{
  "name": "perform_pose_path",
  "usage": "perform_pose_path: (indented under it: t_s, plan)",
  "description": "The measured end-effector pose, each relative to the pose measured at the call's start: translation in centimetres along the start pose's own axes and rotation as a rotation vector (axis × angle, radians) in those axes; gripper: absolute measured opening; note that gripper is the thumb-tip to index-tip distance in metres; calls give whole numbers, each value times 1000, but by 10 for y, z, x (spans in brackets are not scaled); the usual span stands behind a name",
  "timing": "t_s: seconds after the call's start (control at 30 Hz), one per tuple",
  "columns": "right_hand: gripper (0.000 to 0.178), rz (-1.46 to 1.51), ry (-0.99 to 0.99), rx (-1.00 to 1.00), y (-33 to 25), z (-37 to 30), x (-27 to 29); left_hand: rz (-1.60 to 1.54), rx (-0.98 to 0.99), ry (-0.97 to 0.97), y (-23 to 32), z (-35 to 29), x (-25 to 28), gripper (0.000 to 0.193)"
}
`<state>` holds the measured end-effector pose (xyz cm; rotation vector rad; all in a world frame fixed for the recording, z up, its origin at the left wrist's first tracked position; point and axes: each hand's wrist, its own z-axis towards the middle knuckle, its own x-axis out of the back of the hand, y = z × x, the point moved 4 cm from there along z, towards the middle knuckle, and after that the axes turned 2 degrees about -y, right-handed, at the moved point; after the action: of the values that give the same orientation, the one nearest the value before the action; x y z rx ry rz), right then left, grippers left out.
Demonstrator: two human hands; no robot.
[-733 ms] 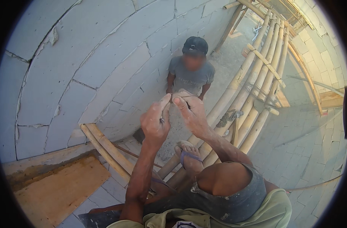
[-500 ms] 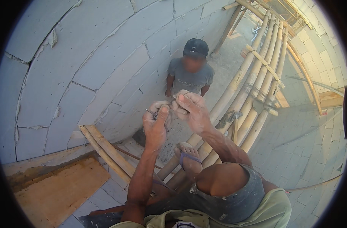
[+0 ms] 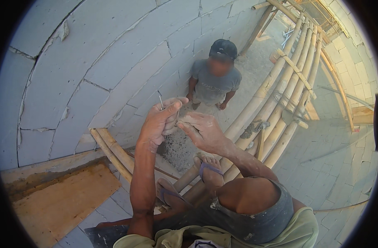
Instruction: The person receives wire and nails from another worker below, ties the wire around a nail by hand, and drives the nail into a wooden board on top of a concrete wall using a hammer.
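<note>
Both my hands are raised close together in the middle, coated in pale dust. My left hand (image 3: 160,120) is closed, its thumb and fingers gripping thin metal pieces that look like nails. One nail (image 3: 160,100) pokes up between the fingers of that hand. Another nail (image 3: 177,116) stands nearly upright under the left thumb, in the small gap between the hands. My right hand (image 3: 203,131) pinches at its lower end with thumb and forefinger. What else lies inside the left palm is hidden.
Bamboo poles (image 3: 276,103) run beside and beneath my sandalled feet (image 3: 211,169). A person in a dark cap (image 3: 217,80) stands lower down by the grey block wall (image 3: 110,53). A wooden board (image 3: 69,198) lies at lower left, near slanting timbers (image 3: 112,149).
My hands have turned and shifted slightly lower, with the left palm now facing the right hand. The nails point more upright. The person below has their arms farther from their body.
</note>
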<state>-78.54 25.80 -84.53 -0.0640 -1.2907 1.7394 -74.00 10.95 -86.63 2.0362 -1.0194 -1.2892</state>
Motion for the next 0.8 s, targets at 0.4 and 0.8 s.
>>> perform_pose_path:
  t_s: [0.4, 0.8]
  plan:
    - [18, 108, 131, -96, 26, -12, -18, 637, -93, 105, 23, 0, -2, 28]
    - [38, 424, 56, -478, 36, -22, -6, 1217, -501, -33, 34, -54, -8, 26]
